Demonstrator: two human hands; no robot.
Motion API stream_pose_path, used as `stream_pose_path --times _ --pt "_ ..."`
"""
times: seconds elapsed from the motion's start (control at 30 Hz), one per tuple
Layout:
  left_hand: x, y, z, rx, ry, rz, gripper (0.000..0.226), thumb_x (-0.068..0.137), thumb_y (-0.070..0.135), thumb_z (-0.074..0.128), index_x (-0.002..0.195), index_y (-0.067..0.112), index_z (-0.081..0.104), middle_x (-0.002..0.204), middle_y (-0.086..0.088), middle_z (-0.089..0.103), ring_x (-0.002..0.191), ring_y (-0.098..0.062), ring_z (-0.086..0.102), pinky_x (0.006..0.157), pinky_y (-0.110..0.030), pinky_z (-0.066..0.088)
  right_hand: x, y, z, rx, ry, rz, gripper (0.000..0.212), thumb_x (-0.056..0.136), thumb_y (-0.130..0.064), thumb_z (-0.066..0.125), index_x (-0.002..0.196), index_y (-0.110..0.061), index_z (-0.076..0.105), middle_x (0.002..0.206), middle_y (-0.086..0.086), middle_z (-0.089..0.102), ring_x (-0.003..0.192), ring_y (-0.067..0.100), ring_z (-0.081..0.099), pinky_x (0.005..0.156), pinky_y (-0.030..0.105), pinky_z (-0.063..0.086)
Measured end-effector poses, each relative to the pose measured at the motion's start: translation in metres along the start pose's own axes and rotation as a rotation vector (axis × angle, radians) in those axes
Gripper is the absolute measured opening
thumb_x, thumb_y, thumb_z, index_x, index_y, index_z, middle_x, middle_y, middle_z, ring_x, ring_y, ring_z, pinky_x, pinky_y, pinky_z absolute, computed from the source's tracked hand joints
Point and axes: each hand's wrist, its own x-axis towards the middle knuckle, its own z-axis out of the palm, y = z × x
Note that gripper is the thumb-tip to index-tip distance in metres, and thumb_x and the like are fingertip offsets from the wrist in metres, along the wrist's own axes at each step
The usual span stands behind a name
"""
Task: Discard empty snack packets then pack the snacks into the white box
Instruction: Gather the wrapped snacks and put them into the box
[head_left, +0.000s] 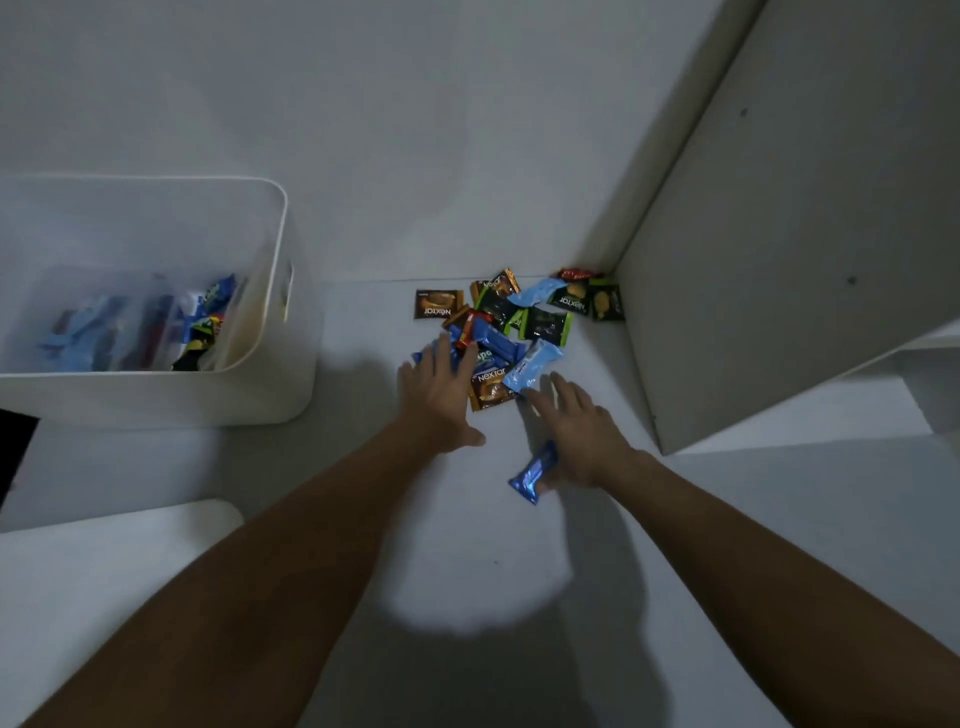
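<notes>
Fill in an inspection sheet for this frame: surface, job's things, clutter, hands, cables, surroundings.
Surface: pale floor, dimly lit.
Job's things: white box at left, some packets already inside; pile of snack packets loose near the corner.
Clutter: nothing seen.
Hands: left hand spread, fingers on the pile's near edge; right hand reaches toward the pile with a blue packet held under it.
Cables: nothing seen.
Surroundings: wall behind; pale panel at right.

"Nextar" reads on the brown packet (438, 304) and a green packet (570, 300).
</notes>
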Motion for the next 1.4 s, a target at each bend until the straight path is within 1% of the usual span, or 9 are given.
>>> stream_pose_path --times 0.27,0.37,0.5,0.63,0.83,1.0,1.13,1.27,1.4 --pt "0.036 0.0 0.005 -0.032 0.014 0.028 0.136 0.051 0.064 0.08 0.148 0.038 -0.013 0.153 -0.013 -0.031 0.142 -0.045 -0.014 0.107 -0.069 0.014 0.054 0.01 -0.015 0.003 0.0 -0.007 0.127 0.061 -0.045 0.086 0.152 -0.034 -0.003 0.16 0.009 -0.017 0.147 0.038 -0.01 0.11 0.062 0.024" --pt "0.046 -0.001 0.003 -0.052 -0.036 0.018 0.13 0.051 0.059 0.083 0.149 0.041 0.0 0.155 -0.01 -0.028 0.143 -0.043 -0.013 0.107 -0.069 0.014 0.063 0.011 -0.022 -0.019 -0.083 -0.047 0.118 0.065 -0.041 0.084 0.151 -0.036 0.004 0.161 0.005 -0.004 0.146 0.039 -0.003 0.105 0.061 0.035" --pt "0.045 -0.007 0.013 -0.076 0.048 0.066 0.106 0.053 0.053 0.082 0.143 0.035 0.028 0.157 -0.011 0.011 0.138 -0.039 0.021 0.102 -0.059 0.03 0.061 0.011 -0.019 -0.008 -0.047 -0.066 0.085 0.074 -0.038 0.078 0.146 -0.03 0.033 0.155 0.007 0.02 0.141 0.037 0.013 0.097 0.053 0.046" --pt "0.03 -0.005 0.021 -0.074 0.24 0.089 0.069 0.063 0.038 0.08 0.124 0.02 0.054 0.13 -0.009 0.051 0.11 -0.033 0.05 0.084 -0.044 0.044 0.054 0.01 -0.013 0.002 0.006 -0.046 0.073 0.077 -0.036 0.073 0.141 -0.028 0.038 0.145 0.008 0.036 0.133 0.035 0.027 0.089 0.048 0.051" --pt "0.013 -0.006 0.033 -0.273 0.359 0.161 0.025 0.069 0.0 0.075 0.093 0.005 0.069 0.091 -0.019 0.066 0.077 -0.035 0.062 0.062 -0.036 0.051 0.037 0.003 -0.011 -0.031 0.012 -0.041 0.069 0.08 -0.032 0.072 0.14 -0.028 0.038 0.135 0.007 0.044 0.123 0.032 0.036 0.084 0.043 0.05" --pt "-0.003 -0.015 0.026 -0.434 0.335 0.148 0.01 0.069 -0.002 0.065 0.075 0.004 0.069 0.07 -0.018 0.065 0.061 -0.033 0.061 0.051 -0.033 0.05 0.022 -0.004 -0.007 -0.065 -0.073 -0.053 0.071 0.081 -0.03 0.071 0.141 -0.023 0.035 0.139 0.008 0.037 0.124 0.032 0.035 0.085 0.045 0.049" --pt "-0.018 -0.021 0.014 -0.494 0.303 0.162 0.017 0.063 0.002 0.055 0.071 0.004 0.07 0.064 -0.016 0.066 0.056 -0.032 0.06 0.051 -0.03 0.048 0.013 -0.009 -0.011 -0.079 -0.069 -0.018 0.056 0.088 -0.026 0.062 0.14 -0.022 0.039 0.133 0.009 0.044 0.12 0.031 0.039 0.084 0.042 0.047" --pt "-0.032 -0.027 -0.018 -0.562 0.246 0.084 0.027 0.064 0.016 0.05 0.079 0.008 0.071 0.073 -0.014 0.066 0.065 -0.027 0.057 0.06 -0.033 0.047 0.011 -0.016 -0.032 0.01 -0.068 0.026 0.048 0.089 -0.03 0.059 0.134 -0.024 0.042 0.125 0.008 0.051 0.111 0.03 0.047 0.079 0.039 0.045" --pt "-0.039 -0.032 -0.064 -0.56 0.244 0.037 0.02 0.077 0.01 0.065 0.096 0.012 0.072 0.089 -0.01 0.066 0.079 -0.022 0.06 0.07 -0.031 0.049 0.017 -0.031 -0.078 0.093 0.012 0.015 0.039 0.083 -0.027 0.067 0.117 -0.021 0.051 0.115 0.008 0.059 0.105 0.029 0.056 0.079 0.038 0.05"
